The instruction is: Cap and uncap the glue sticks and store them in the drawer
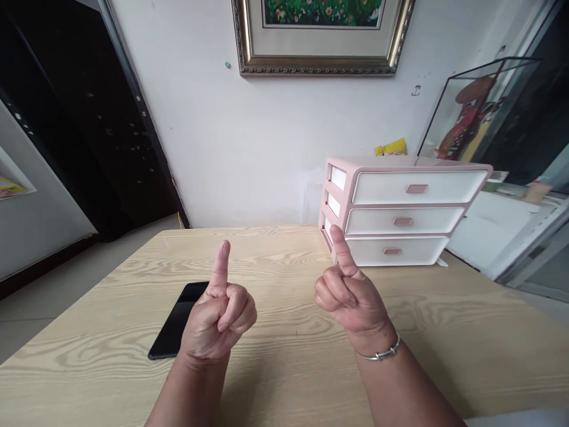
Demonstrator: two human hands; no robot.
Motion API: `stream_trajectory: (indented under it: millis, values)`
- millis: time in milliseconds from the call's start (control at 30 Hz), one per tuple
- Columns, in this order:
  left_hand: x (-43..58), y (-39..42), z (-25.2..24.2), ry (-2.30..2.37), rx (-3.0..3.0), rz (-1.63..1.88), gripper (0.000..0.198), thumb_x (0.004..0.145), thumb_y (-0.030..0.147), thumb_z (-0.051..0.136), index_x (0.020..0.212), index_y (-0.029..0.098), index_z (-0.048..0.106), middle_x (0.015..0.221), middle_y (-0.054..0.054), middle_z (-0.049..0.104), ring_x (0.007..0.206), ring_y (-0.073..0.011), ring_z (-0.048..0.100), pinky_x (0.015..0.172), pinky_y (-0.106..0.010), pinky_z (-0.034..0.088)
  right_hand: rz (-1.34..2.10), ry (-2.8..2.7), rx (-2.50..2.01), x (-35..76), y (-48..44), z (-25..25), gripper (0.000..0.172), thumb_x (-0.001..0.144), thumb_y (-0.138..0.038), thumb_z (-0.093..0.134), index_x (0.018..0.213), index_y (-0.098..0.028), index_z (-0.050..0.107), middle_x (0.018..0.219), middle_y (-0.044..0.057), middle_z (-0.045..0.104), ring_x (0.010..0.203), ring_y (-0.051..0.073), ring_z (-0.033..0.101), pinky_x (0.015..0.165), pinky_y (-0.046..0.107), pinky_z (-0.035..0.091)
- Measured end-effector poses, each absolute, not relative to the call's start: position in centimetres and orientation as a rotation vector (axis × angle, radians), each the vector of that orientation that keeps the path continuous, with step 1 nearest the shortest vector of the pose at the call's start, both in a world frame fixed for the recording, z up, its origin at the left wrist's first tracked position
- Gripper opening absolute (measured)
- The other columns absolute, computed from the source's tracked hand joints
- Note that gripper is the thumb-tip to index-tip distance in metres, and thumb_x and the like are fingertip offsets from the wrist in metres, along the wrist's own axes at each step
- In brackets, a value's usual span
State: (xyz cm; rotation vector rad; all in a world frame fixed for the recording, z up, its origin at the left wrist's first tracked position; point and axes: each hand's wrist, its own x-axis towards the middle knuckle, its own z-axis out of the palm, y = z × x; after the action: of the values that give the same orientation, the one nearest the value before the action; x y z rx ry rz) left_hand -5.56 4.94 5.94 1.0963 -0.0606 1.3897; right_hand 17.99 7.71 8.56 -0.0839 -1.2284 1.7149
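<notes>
My left hand (217, 314) is raised above the table, palm side towards me. Its index finger points up while the other fingers and thumb curl in, closed on nothing. Behind it lies a flat black tablet (174, 323), partly hidden by the hand and wrist. My right hand (353, 296) makes the same shape, index finger up and the rest folded in, with nothing held. A silver bracelet (383, 354) circles the right wrist. The right fingertip overlaps, in view, the left side of a pink and white drawer unit (402, 204); whether they touch is not shown.
The light wooden table (284, 356) stands against a white wall. All three drawers look closed. A yellow packet (392, 147) shows behind the unit's top. To the right is a dark-framed glass case (471, 112). A framed picture (322, 65) hangs above.
</notes>
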Motion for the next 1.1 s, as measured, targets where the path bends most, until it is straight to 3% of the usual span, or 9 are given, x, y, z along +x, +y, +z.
stream_trajectory:
  millis: [1100]
  values:
    - [-5.88,4.97,6.72,0.077,1.182,1.309,0.093,0.086,0.003,0.049,0.157,0.047,0.008,0.049,0.012,0.028,0.043,-0.0078,0.015,0.043,-0.013,0.029,1.652,-1.252,-0.289,17.68,8.27,8.48,0.085,0.08,-0.017,0.06,0.152,-0.05,0.03,0.047,-0.013,0.023,0.046,0.011,0.015,0.046,0.024,0.018]
